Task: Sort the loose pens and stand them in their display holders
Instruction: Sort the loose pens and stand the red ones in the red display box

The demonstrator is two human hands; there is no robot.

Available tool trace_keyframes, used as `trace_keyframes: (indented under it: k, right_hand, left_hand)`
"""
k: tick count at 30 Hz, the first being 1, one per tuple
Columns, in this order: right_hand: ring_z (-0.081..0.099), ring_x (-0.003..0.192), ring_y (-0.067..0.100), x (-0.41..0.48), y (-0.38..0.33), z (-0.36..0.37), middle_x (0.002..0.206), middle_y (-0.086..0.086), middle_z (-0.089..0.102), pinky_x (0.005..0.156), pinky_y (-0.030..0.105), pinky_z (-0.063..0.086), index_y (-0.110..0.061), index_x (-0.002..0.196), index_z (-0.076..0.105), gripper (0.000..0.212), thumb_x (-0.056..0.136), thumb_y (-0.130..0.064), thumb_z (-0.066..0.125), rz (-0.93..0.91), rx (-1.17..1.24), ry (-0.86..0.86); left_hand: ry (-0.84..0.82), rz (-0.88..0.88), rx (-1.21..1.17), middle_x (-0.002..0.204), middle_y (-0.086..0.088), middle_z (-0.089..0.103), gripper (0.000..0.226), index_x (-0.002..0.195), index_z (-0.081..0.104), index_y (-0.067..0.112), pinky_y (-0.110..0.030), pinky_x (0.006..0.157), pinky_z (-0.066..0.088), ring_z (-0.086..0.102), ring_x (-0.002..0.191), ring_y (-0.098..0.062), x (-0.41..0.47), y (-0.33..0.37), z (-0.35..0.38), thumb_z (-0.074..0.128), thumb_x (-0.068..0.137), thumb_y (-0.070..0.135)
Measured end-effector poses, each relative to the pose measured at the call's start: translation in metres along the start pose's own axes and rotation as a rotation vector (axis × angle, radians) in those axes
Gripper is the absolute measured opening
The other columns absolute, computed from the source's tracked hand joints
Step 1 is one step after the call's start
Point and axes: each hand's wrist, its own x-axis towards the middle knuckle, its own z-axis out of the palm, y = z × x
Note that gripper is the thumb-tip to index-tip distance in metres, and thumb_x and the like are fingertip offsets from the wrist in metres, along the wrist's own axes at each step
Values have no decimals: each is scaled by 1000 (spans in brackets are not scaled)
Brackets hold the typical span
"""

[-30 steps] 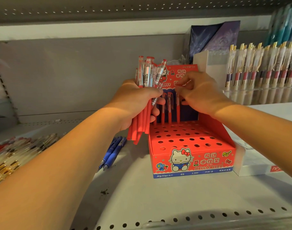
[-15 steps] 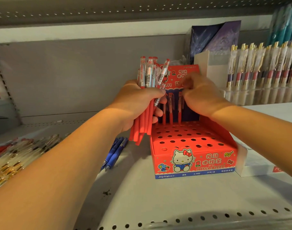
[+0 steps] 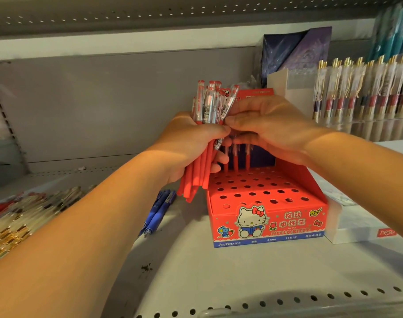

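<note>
Red pens [image 3: 207, 106] sit in a bunch in our left hand [image 3: 191, 148]. That hand is curled tight round their middles and holds them up just beside the holder, tips down. The thing that has changed is our right hand [image 3: 269, 127]. A moment ago it was over at the back of the red holder box [image 3: 269, 226], by the pens that stand there. Now it has come across to the bunch, and its fingertips [image 3: 230, 125] touch the left hand. Its thumb and fingers are bent, and they seem to pinch 1 pen at the edge of the bunch, but the hand hides the pinch, so we cannot be sure. The left hand and the bunch have hardly moved. We can see 3 back-row pens [image 3: 236, 157] standing in the box, under the right hand. We think this means 1 pen is done and we are reaching for the next one. Most of the holes in the box are still bare, and the bunch is still thick, so we guess this box is only just begun. On the shelf [image 3: 219, 283], a few blue pens [image 3: 159, 210] lie left of the box, and a loose pile of pens [image 3: 24, 214] lies further left. Those are not red, so we think they go in other holders later.
</note>
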Motion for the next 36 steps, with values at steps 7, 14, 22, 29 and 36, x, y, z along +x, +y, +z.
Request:
trace_keyframes:
  k: [7, 14, 22, 29, 36]
  right_hand:
    - [74, 76, 24, -2, -4, 2, 78, 10, 73, 68, 30, 60, -3, 88, 65, 5, 88, 2, 64, -30, 118, 56]
    - [74, 76, 24, 3, -13, -10, 87, 16, 70, 65, 34, 62, -5, 91, 65, 3, 90, -4, 67, -142, -110, 264]
    - [71, 83, 18, 7, -14, -27, 93, 3, 71, 75, 37, 61, -14, 98, 72, 8, 91, -15, 69, -300, -656, 406]
    - [61, 82, 12, 6, -8, -30, 95, 0, 65, 71, 13, 44, -12, 98, 70, 8, 92, -17, 67, -441, -957, 465]
    - [62, 92, 20, 4, -5, -28, 105, 11, 66, 86, 29, 51, -6, 100, 70, 11, 92, -12, 65, -442, -1039, 408]
  left_hand:
    - [-5, -20, -64, 83, -15, 76, 11, 100, 66, 9, -36, 50, 58, 75, 68, -28, 0, 2, 0, 68, 90, 15]
    - [167, -2, 52, 71, -13, 74, 3, 89, 68, 7, -44, 53, 60, 73, 62, -30, 6, -4, -6, 69, 86, 9]
    - [242, 82, 209, 60, -4, 68, 14, 71, 66, 11, -32, 47, 54, 57, 45, -18, 8, -7, -6, 67, 85, 9]
    - [202, 57, 173, 62, -1, 70, 11, 76, 68, 11, -30, 47, 52, 55, 42, -13, 7, -7, -2, 70, 85, 14]
    - [167, 48, 195, 61, 0, 70, 11, 77, 69, 9, -29, 47, 53, 54, 40, -11, 5, -7, -1, 70, 86, 16]
